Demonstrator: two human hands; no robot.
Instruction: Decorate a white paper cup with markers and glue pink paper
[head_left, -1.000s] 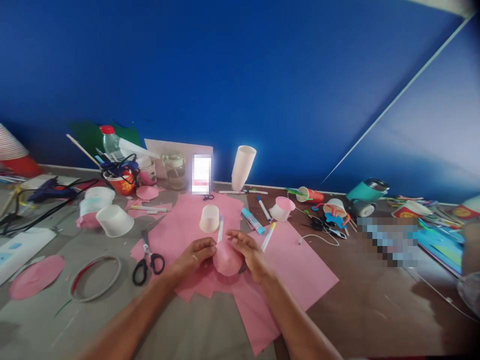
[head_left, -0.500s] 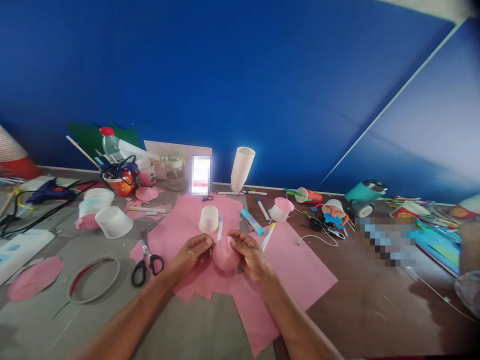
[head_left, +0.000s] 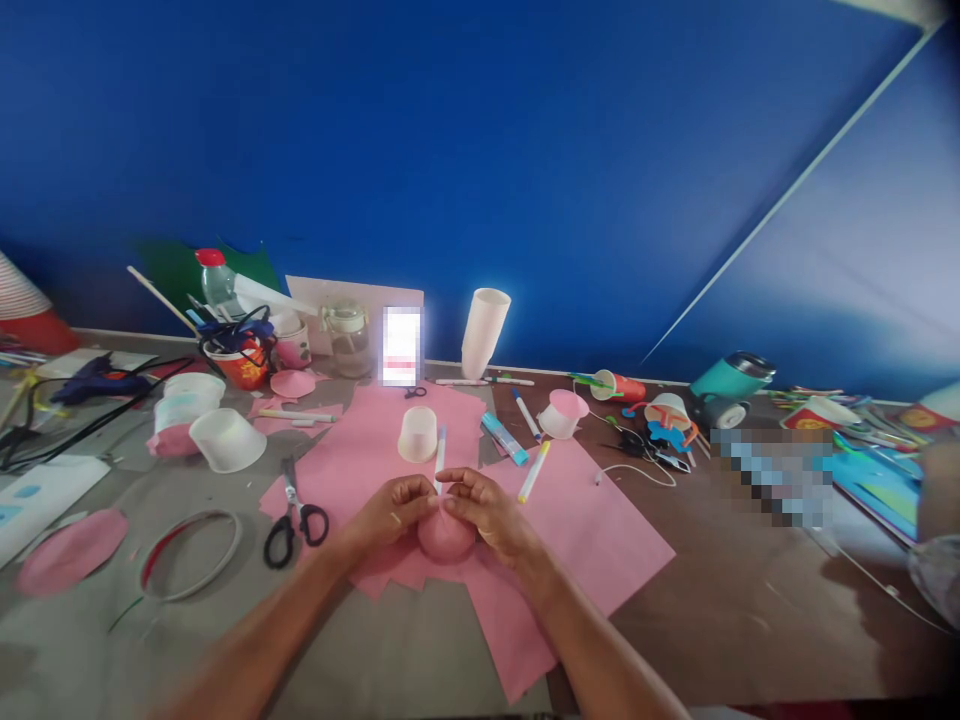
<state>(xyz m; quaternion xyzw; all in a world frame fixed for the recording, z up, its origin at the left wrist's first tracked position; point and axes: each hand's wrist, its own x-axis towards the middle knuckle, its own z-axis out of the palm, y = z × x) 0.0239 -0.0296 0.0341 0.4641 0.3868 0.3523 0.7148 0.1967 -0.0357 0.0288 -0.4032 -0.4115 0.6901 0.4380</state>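
Both hands on the same thing, pretty much dead center over the pink paper sheets [head_left: 592, 525] spread across the table [head_left: 750, 610]. Left hand [head_left: 390, 512] and right hand [head_left: 487, 510] were pinched shut on a pink paper cone [head_left: 447, 535], fingertips meeting right at its top, rounded bottom facing the camera. Held just above the sheets, or maybe resting on them, hard to say.

Just behind the hands: an upside-down white cup [head_left: 418, 434] sitting on the pink paper, with a blue-capped marker [head_left: 440, 447] lying right beside it. Scissors [head_left: 294, 512] lay off to the left of the left hand, black handles toward the camera, and a wire ring [head_left: 191, 555] further left past them. Pink paper circle [head_left: 73, 550] way out near the left edge.

Back by the blue wall, a tall stack of white cups [head_left: 483, 332] stood leaning a little. Another pink-topped cup [head_left: 562, 413] to the right, near a yellow-capped marker [head_left: 534, 471].
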